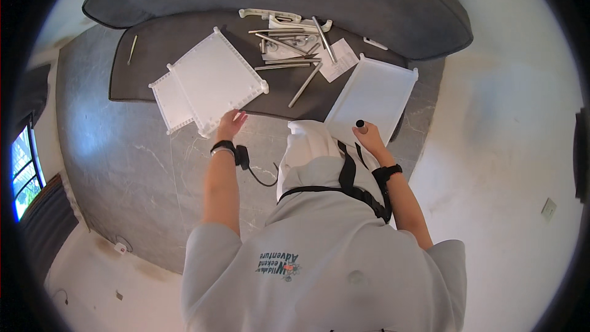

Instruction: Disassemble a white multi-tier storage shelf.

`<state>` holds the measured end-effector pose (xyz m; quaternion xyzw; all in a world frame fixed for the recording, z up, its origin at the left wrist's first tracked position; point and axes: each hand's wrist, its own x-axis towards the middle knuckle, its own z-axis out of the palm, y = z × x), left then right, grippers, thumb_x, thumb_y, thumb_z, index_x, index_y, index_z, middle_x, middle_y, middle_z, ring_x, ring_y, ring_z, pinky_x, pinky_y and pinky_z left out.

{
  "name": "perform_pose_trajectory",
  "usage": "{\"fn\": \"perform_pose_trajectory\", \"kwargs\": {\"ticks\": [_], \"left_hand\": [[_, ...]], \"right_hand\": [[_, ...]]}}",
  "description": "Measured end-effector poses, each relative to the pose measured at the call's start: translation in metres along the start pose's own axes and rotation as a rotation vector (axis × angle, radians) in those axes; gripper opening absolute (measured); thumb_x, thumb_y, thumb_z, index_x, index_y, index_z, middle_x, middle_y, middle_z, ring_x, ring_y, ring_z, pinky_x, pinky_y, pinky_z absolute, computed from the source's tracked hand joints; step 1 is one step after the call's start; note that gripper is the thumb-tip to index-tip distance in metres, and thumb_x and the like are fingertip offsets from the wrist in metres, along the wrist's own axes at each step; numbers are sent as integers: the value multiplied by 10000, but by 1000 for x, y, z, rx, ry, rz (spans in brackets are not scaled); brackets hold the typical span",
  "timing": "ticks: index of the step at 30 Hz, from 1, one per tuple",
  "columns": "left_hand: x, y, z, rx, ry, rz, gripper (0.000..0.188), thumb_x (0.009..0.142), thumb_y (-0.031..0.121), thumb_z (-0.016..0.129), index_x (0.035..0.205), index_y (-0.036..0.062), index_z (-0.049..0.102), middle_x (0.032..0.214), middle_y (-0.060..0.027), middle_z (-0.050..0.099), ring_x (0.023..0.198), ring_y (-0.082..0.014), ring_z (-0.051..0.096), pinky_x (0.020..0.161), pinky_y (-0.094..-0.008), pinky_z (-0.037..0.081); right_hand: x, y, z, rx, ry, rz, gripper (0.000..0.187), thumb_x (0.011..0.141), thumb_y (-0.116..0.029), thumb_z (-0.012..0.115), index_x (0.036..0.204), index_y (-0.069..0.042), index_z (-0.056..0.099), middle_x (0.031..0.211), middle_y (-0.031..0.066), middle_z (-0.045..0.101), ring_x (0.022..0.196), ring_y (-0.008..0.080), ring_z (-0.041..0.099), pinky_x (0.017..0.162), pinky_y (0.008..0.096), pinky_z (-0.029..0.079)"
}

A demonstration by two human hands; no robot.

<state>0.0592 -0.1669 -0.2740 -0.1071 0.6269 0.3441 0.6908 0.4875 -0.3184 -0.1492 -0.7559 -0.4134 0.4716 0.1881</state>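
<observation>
My left hand [230, 125] is at the near edge of a large white rectangular panel [216, 74] with knobbed corners, its fingers apart and overlapping the rim. Another white panel [173, 103] sits partly behind or under that one. My right hand [371, 140] is closed around a short cylindrical thing with a round black end [361, 126]; the rest of it is hidden in my grip. Close to this hand, a second large white panel [373, 89] slopes from the grey sofa seat [138, 80] toward my lap.
Several metal tubes [286, 64] lie in a loose pile mid-seat. White curved plastic pieces [270, 15] rest behind them, beside a printed paper sheet [338, 61]. A thin yellowish stick [133, 49] lies far left. A dark cable [264, 181] hangs by my left wrist.
</observation>
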Motion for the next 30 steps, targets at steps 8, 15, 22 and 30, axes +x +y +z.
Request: {"fn": "perform_pose_trajectory", "kwargs": {"ticks": [8,15,22,30], "left_hand": [[-31,-24,-15,255,-90,65,395,876,54,508,1240,-16,372,1233,-152,484,1109,-299,509,906,-401,473],[-35,-15,-22,479,-57,131,358,884,93,504,1221,9,420,1184,-145,534,1059,-279,550,877,-370,478],[-42,20,40,776,-47,360,242,907,152,460,1121,53,514,1102,-118,597,994,-247,595,808,-350,493],[-65,-3,192,1154,-639,482,315,897,263,534,1153,81,506,1095,-71,603,976,-201,588,806,-319,466]], "right_hand": [[-2,2,-2,21,-3,23,226,779,-200,579,837,18,564,661,175,559,611,248,531,622,354,432],[-1,11,-19,-23,117,41,200,757,-166,560,739,31,531,616,212,502,546,308,477,577,384,410],[7,-9,-122,-547,72,-326,180,700,-196,590,710,-18,563,661,173,592,643,379,559,584,438,441],[-18,-112,-153,-853,-218,-368,163,652,-215,592,727,-71,609,687,156,619,724,323,625,638,417,489]]}}
